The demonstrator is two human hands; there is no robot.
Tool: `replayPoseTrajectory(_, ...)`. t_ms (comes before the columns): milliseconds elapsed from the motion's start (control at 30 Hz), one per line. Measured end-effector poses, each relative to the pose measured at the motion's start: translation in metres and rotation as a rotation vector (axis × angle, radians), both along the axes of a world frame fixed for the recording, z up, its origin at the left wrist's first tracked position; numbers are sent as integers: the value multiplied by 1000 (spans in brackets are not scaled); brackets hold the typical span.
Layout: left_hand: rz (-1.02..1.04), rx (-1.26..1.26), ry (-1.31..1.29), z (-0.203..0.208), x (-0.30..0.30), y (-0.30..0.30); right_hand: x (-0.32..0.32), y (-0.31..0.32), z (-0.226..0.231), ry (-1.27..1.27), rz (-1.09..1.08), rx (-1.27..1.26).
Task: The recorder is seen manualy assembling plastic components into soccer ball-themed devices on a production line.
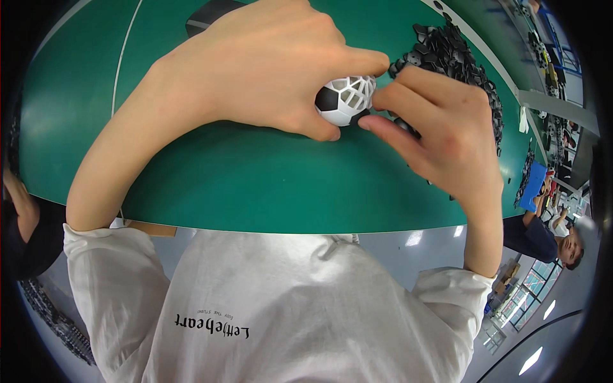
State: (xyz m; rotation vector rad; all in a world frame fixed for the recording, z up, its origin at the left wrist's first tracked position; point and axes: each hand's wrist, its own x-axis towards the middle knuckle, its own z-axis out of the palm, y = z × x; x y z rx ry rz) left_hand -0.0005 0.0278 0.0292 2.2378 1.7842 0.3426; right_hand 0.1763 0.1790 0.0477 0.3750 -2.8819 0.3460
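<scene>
A small toy football [343,102] with white and black panels sits in the grip of my left hand [268,70], between thumb and fingers. Its upper right part is an open white lattice with gaps where the hollow inside shows. From the right, my right hand [444,118] reaches in with bent fingers and thumb drawn together at the ball's side. The thumb tip is beside a black patch low on the ball. Whatever lies between those right fingertips is too small or hidden to tell.
A heap of black flat pieces [447,54] spreads over the green table [255,185] behind my right hand. A dark object [207,18] lies partly behind my left hand. A blue bin [532,186] and a person [539,239] are at far right; another person's arm [22,210] shows at far left.
</scene>
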Motion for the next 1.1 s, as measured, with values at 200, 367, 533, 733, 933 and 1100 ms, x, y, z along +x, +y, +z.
replayPoseTrajectory(200, 15, 56, 26, 2, 4, 3, 4, 0, -18, 41, -34, -80)
replayPoseTrajectory(367, 10, -13, 66, 4, 9, 12, 12, 13, -24, 6, -116, -166)
replayPoseTrajectory(533, 96, -18, 42, -4, 25, 13, 48, 43, 3, -242, -293, -356)
replayPoseTrajectory(733, 23, 73, 73, -3, 18, 13, 99, 38, -11, -278, -290, 33)
replayPoseTrajectory(933, 216, 109, 279, -22, 39, -5, 101, 22, -26, -176, -304, 235)
replayPoseTrajectory(1100, 165, 418, 107, -37, 22, 6, 101, 14, -19, -176, -370, 184)
